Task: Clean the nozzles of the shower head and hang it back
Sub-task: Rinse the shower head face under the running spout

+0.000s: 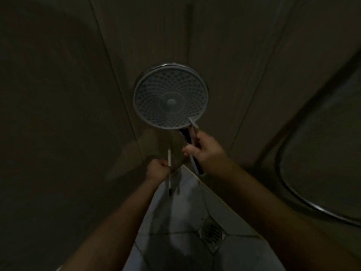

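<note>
The light is so poor that I can barely read the wall (58,94) on the left. My left hand (157,169) is clenched on a thin white stick (169,169) with a dark lower tip; I can't tell what it is. Up at centre, the shower head (171,97) faces me in front of the wall, a round grey disc of nozzle rings with a pale hub. My right hand (205,151) grasps its dark handle (188,137). The drain (212,234) shows below, the hose (293,188) is cut off at right.
</note>
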Action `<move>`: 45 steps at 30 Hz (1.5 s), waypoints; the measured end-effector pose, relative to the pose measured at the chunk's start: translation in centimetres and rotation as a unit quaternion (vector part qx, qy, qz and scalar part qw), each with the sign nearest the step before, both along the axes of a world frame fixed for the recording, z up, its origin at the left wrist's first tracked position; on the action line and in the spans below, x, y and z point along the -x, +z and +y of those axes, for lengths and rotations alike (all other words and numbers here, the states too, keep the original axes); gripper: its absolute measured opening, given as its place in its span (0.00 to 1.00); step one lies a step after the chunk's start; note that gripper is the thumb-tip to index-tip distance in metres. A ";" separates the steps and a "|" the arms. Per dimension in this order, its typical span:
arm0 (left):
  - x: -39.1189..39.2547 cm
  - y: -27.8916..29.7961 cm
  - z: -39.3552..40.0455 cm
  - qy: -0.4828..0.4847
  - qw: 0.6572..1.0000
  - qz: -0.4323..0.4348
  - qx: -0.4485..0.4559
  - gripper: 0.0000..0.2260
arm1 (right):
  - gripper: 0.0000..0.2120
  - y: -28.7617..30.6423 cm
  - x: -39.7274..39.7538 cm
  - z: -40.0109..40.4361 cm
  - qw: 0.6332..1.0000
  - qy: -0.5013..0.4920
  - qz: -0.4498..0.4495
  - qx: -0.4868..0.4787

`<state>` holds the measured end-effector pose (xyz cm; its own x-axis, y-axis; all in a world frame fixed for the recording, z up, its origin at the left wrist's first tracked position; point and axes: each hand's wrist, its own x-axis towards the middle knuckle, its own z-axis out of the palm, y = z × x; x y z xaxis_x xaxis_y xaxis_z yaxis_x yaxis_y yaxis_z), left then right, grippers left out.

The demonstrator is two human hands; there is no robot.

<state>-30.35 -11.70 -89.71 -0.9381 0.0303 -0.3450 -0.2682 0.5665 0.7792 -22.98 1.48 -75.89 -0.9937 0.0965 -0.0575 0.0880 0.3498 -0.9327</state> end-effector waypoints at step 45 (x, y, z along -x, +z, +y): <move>-2.0 98.4 0.2 -0.133 0.943 0.295 0.082 0.08 | 0.12 69.1 -7.2 0.1 0.982 0.000 0.126 0.140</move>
